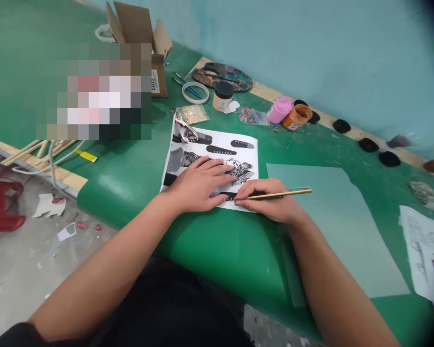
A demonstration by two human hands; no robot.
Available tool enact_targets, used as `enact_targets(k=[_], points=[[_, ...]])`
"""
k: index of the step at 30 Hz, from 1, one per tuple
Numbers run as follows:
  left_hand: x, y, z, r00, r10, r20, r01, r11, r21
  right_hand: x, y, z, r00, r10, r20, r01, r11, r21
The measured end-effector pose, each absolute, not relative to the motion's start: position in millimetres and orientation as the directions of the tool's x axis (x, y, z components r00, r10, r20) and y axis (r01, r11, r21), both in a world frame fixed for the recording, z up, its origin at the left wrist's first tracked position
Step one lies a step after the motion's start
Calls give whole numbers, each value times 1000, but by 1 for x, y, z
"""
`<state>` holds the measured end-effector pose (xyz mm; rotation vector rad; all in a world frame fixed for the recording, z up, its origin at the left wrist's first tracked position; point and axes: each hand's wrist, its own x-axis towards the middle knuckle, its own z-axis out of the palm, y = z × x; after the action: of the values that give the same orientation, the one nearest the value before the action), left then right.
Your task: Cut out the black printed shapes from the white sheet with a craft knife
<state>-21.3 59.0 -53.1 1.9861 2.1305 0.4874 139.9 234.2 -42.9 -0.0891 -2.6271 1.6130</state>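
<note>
A white sheet with black printed shapes [251,149] lies on the green table top [217,236]. My left hand [200,185] rests on it, palm down, fingers spread. At the sheet's near right edge my right hand [269,198] pinches a slim gold-coloured pen-like tool [298,191]. Its working tip is hidden by my fingers, beside a black printed strip [228,196], so its exact kind cannot be made out. A shiny metal pliers-like tool [186,127] lies on the sheet's far left corner.
A translucent sheet [332,217] lies at the right. Behind are a black-lidded jar [223,96], a pink bottle [279,110], an orange paint pot [297,118], a tape roll [196,92], a stained palette [238,77], bagged beads [253,116] and a cardboard box [159,79].
</note>
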Motion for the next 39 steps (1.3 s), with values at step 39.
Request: enact_targets(k=[39], points=[[-18,58,-53,-113,990,82,933,78,351,138,231,-42,-996,17,92,-73,476,-877]])
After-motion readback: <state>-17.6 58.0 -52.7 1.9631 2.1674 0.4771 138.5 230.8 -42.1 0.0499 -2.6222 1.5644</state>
